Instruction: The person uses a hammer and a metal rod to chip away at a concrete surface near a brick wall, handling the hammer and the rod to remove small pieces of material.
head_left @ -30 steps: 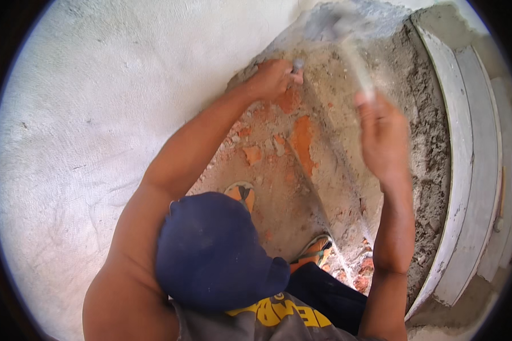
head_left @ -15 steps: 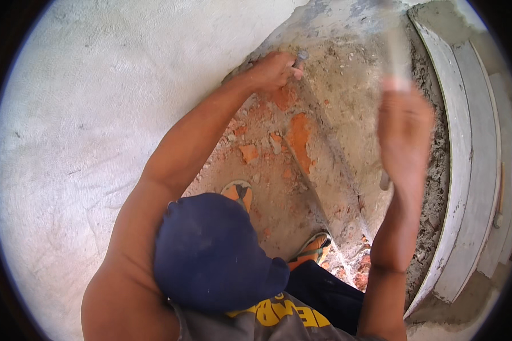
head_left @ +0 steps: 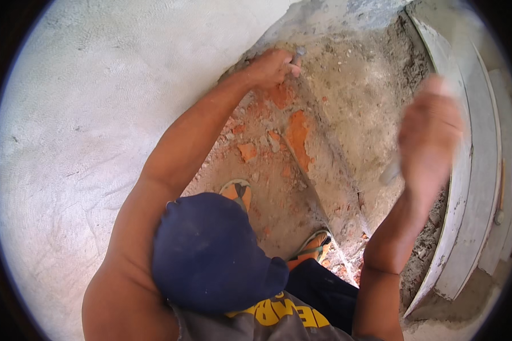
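Observation:
My left hand (head_left: 272, 67) is closed around a metal chisel (head_left: 299, 52), its blunt end sticking out above the fist. The chisel's other end is hidden behind the hand, close to the broken edge of the pale plaster (head_left: 96, 113). My right hand (head_left: 431, 128), blurred by motion, is raised to the right and closed on a hammer. The butt of the hammer's handle (head_left: 390, 172) shows below the fist; its head is too smeared to make out. Beneath the hands lies rough, chipped grey-brown mortar with an exposed orange brick patch (head_left: 298, 139).
Broken brick pieces (head_left: 247, 152) and crumbs litter the ground around my sandalled feet (head_left: 316, 245). Long pale boards (head_left: 463, 170) stand along the right side, with crumbly mortar (head_left: 412, 284) beside them. A thin stick-like tool (head_left: 500, 196) rests against the boards.
My right hand has swung to the right with the hammer, toward the boards. The left hand and the chisel have stayed almost in place.

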{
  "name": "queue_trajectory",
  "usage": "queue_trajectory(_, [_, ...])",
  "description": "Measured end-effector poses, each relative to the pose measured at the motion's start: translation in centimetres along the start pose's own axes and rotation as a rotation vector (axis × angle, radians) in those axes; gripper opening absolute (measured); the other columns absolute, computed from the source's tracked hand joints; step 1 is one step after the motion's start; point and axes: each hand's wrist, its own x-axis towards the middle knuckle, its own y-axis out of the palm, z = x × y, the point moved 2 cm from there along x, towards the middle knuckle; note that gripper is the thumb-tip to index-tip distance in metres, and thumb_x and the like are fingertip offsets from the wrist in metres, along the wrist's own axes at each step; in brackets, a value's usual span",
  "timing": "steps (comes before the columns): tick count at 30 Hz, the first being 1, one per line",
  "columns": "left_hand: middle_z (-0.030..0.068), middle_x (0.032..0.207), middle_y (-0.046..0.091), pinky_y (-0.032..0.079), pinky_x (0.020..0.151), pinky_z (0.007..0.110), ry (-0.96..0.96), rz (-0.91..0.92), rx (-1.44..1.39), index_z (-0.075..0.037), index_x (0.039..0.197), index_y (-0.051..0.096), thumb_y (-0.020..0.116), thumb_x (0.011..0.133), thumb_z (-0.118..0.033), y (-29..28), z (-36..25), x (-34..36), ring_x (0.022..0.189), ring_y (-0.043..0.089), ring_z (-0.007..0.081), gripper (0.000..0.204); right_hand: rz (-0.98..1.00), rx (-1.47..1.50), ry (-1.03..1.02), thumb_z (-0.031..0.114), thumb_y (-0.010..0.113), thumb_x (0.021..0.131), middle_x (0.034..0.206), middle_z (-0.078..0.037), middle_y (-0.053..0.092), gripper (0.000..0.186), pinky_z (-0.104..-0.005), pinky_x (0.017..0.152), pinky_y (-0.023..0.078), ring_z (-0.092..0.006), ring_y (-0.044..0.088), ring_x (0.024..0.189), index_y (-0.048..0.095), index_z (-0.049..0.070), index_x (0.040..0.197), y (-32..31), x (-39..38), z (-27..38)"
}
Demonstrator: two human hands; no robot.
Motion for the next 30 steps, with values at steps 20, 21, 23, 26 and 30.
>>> queue_trajectory(20, [0.0116, 0.087, 0.072, 0.050, 0.075, 0.041, -0.023, 0.056, -0.042, -0.001, 0.095, 0.066, 0.056, 0.103, -0.015, 1.3, -1.0, 1.0, 0.078, 0.065, 0.0218, 0.019, -0.016, 0.350, -0.415, 0.040, 0.052, 0.105, 0.059, -0.001, 0.048, 0.037, -0.0283, 0.039, 0.035, -0.0132, 0.040, 0.043, 0.060, 0.006, 0.093, 0.5, -1.0, -2.8])
queue_trajectory(21, [0.0117, 0.087, 0.072, 0.050, 0.075, 0.042, -0.054, 0.079, -0.056, -0.001, 0.094, 0.066, 0.057, 0.102, -0.016, 1.3, -0.7, 1.0, 0.078, 0.065, 0.0219, 0.019, 0.098, 0.081, -0.311, 0.038, 0.052, 0.105, 0.060, -0.003, 0.050, 0.035, -0.0298, 0.041, 0.038, -0.0150, 0.043, 0.044, 0.062, 0.005, 0.096, 1.9, -1.5, -6.0])
queue_trajectory(23, [0.0120, 0.088, 0.071, 0.049, 0.074, 0.042, -0.117, 0.119, -0.080, -0.001, 0.094, 0.066, 0.058, 0.101, -0.018, 1.5, 0.4, 1.2, 0.079, 0.065, 0.0221, 0.020, 0.478, -0.564, -0.038, 0.028, 0.054, 0.105, 0.062, -0.002, 0.053, 0.030, -0.0365, 0.056, 0.048, -0.0207, 0.051, 0.053, 0.063, 0.003, 0.091, 4.4, -2.4, -10.7])
queue_trajectory(26, [0.0130, 0.089, 0.070, 0.049, 0.074, 0.042, -0.063, -0.036, -0.118, -0.001, 0.093, 0.068, 0.062, 0.099, -0.022, 1.4, 0.3, 0.0, 0.081, 0.065, 0.0228, 0.022, 0.450, -0.378, 0.127, 0.027, 0.051, 0.106, 0.061, -0.001, 0.050, 0.035, -0.0364, 0.053, 0.043, -0.0161, 0.045, 0.052, 0.063, 0.000, 0.089, 3.1, -1.7, -7.7])
queue_trajectory(30, [0.0126, 0.090, 0.070, 0.051, 0.077, 0.039, -0.029, -0.210, 0.033, 0.000, 0.093, 0.069, 0.065, 0.097, -0.022, 0.4, -0.7, -1.5, 0.083, 0.066, 0.0225, 0.023, 0.203, -0.093, 0.249, 0.028, 0.051, 0.107, 0.061, 0.002, 0.045, 0.033, -0.0316, 0.047, 0.035, -0.0089, 0.041, 0.051, 0.058, 0.002, 0.088, 1.9, -3.0, -7.1])
